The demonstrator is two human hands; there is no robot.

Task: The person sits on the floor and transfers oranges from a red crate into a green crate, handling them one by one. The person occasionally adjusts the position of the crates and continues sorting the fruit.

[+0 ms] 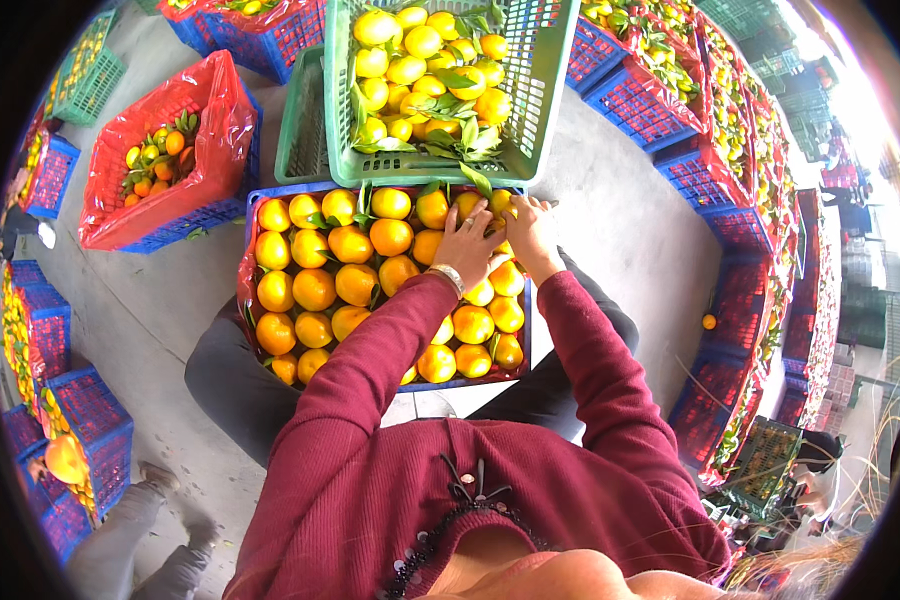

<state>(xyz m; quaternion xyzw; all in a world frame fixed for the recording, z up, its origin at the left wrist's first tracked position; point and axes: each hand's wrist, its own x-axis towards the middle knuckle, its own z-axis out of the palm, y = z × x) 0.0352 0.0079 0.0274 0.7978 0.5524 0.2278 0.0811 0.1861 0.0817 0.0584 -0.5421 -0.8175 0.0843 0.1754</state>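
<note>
Rows of orange citrus fruits (355,284) fill a blue plastic crate (251,196) with a red plastic liner, directly before me. My left hand (466,238), with a ring and a bracelet, rests on fruits near the crate's far right corner. Beside it, my right hand (529,231) touches fruits at that same corner; its fingers partly cover them. Whether either hand grips a fruit cannot be told. Just beyond the crate, a green plastic basket (450,178) holds yellow-orange fruits (423,42) with green leaves (484,141).
To the left stands a red-lined blue crate (109,180) with some fruits at its bottom. Stacked blue crates (649,105) of leafy fruits curve along the right. One loose fruit (709,322) lies beside them. A person's legs (131,532) are at lower left.
</note>
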